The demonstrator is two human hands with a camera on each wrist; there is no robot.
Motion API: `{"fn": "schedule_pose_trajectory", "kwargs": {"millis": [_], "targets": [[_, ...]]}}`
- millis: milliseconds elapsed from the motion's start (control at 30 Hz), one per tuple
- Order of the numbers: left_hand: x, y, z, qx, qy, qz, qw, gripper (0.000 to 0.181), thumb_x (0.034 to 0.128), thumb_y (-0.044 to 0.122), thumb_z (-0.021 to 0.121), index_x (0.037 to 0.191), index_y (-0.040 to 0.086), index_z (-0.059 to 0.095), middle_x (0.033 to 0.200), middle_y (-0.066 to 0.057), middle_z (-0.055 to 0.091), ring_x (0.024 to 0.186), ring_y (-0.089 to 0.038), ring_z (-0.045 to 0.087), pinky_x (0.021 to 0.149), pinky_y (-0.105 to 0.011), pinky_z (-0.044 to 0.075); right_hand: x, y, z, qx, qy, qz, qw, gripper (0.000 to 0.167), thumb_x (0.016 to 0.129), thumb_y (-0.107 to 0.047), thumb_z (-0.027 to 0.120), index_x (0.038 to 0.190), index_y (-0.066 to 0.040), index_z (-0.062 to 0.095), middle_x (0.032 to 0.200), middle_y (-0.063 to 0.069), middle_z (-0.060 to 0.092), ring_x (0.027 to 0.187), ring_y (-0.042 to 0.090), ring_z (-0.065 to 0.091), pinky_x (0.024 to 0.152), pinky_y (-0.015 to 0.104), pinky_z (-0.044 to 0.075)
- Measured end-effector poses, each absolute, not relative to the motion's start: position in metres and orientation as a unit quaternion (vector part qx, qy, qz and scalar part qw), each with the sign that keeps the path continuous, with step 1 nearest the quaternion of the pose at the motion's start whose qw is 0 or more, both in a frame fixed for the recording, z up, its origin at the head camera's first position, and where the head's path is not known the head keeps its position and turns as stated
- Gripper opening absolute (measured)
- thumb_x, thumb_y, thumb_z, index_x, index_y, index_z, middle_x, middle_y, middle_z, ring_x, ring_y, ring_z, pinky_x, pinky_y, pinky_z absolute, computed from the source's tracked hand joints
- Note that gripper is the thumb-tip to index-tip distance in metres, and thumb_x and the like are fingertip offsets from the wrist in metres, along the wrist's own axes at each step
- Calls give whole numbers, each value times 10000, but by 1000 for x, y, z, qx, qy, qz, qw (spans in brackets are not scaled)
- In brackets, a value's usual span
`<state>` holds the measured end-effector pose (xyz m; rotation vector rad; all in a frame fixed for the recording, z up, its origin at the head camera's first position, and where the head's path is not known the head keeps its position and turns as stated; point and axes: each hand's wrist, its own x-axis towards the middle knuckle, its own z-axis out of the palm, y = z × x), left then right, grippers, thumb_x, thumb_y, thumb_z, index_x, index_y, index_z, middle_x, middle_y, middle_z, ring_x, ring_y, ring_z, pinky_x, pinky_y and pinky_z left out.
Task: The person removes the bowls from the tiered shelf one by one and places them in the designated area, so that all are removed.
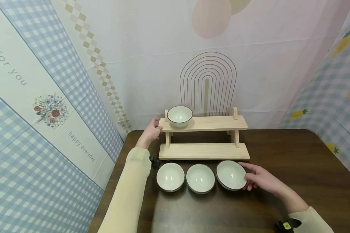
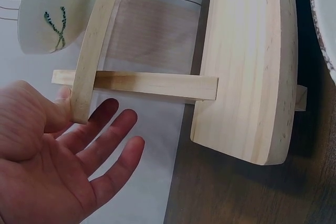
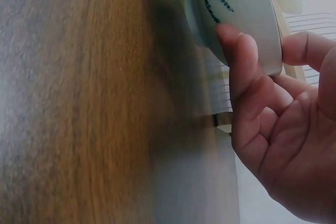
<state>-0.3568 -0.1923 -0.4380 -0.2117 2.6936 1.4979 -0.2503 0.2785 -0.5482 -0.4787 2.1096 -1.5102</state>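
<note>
A two-tier wooden display rack (image 1: 205, 152) stands toward the back of the table. My left hand (image 1: 152, 131) grips the left end of its upper shelf (image 2: 84, 85), thumb and index finger at the board and the other fingers loosely spread. On that shelf's left side sits a white bowl (image 1: 180, 115) with a dark rim. In front of the rack, my right hand (image 1: 263, 179) pinches the rightmost bowl (image 1: 231, 174) by its right side, thumb at the rim and fingers against the outer wall. This bowl (image 3: 244, 14) looks slightly raised and bears a green sprig pattern.
Two more white bowls, a left one (image 1: 170, 177) and a middle one (image 1: 200, 178), stand in a row beside the held bowl. The rack's lower shelf (image 1: 186, 151) lies just behind them. A printed cloth (image 1: 151, 81) hangs behind the dark wooden table (image 1: 280, 149).
</note>
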Motion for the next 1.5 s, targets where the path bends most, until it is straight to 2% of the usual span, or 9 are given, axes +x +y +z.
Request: {"fn": "schedule_pose_trajectory", "kwargs": {"millis": [333,567,667,933,1033,1200,1367,1500], "targets": [[-357,-192,-437,-66,872,484,30,558,1147,100,461,1677,122,288,1458,-244,562,1230,-457,625,733,-404,498,-250,278,-548,-190,768,-546,274,692,1031,-58,552,1634,111,259,859,207,754,709,293,715,620,358,585],[-356,-193,-439,-65,869,490,30,559,1149,95,451,1680,118,278,1442,-250,561,1211,-457,628,901,-584,514,-250,278,-549,-191,768,-546,276,698,1018,-43,554,1629,121,259,851,209,747,712,292,718,615,362,593],[-356,-194,-439,-64,869,490,31,559,1150,97,449,1681,121,275,1449,-249,558,1221,-466,623,920,-606,508,-251,279,-550,-188,766,-548,280,700,1020,-42,553,1630,123,251,852,209,746,720,298,722,616,369,599],[-357,-193,-438,-64,869,490,32,560,1150,99,453,1681,124,276,1439,-254,558,1240,-485,610,901,-589,513,-250,277,-547,-187,765,-545,288,713,1025,-59,548,1637,120,230,849,185,751,727,290,721,610,358,584],[-357,-192,-438,-64,870,487,32,555,1150,102,454,1677,127,283,1434,-249,564,1236,-478,615,805,-489,526,-250,277,-546,-190,768,-539,289,716,1027,-58,547,1638,121,220,845,182,742,729,289,716,607,359,585],[-357,-192,-439,-60,870,488,32,544,1151,104,449,1671,125,287,1442,-244,564,1236,-478,617,685,-353,473,-249,278,-546,-191,774,-530,290,715,1029,-66,556,1643,107,232,835,171,729,733,290,713,608,358,584],[-356,-192,-439,-56,870,488,32,537,1152,108,444,1666,124,289,1447,-240,561,1230,-480,621,655,-322,456,-249,280,-545,-194,777,-522,293,723,1032,-91,568,1647,95,236,865,168,735,761,301,714,625,358,578],[-356,-192,-438,-57,869,490,34,537,1154,114,442,1668,137,288,1447,-234,558,1229,-469,624,682,-344,466,-250,281,-545,-194,777,-520,297,729,1035,-105,564,1650,93,226,891,170,744,782,312,716,641,367,579]]}}
